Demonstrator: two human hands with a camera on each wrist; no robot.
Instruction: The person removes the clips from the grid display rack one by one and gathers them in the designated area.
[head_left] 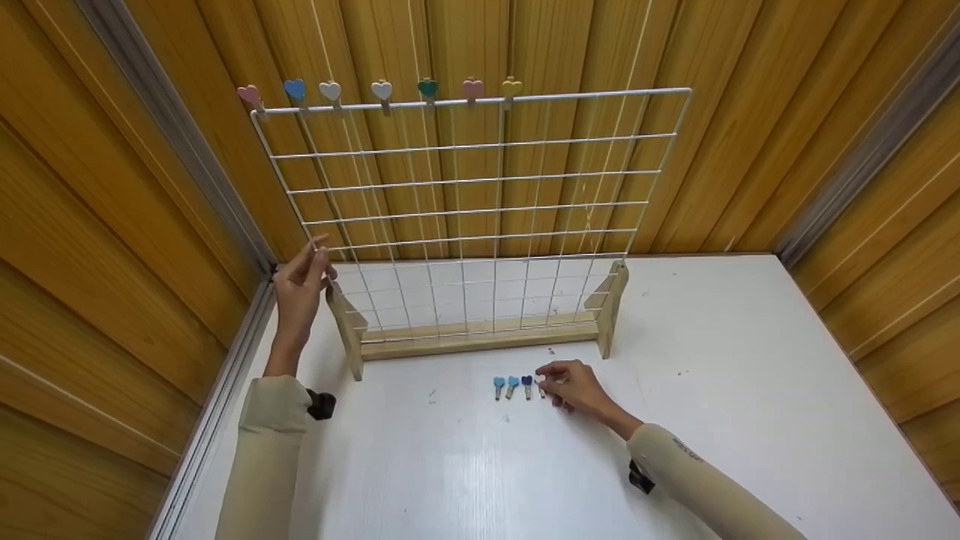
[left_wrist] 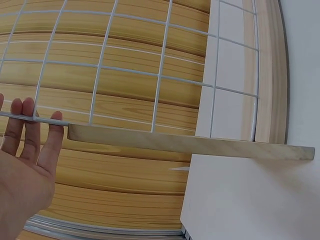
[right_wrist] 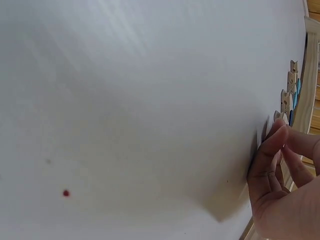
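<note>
My left hand (head_left: 298, 281) holds the left side wire of a white wire grid (head_left: 457, 181), just above its wooden stand (head_left: 480, 343). In the left wrist view the fingertips (left_wrist: 30, 106) curl over that wire. On the table in front of the stand, my right hand (head_left: 576, 386) pinches a pale heart clothespin (head_left: 541, 381) at the right end of a short row; fingers partly cover it. Beside it lie a dark blue heart clothespin (head_left: 527, 381) and two light blue ones, the nearer being this light blue heart clothespin (head_left: 513, 382).
Several heart clothespins stand along the grid's top wire, from a pink one (head_left: 248, 94) at the left corner to a yellow one (head_left: 511, 88) past the middle. Wood-patterned walls (head_left: 862, 187) enclose the white table (head_left: 720, 360) at the back and sides.
</note>
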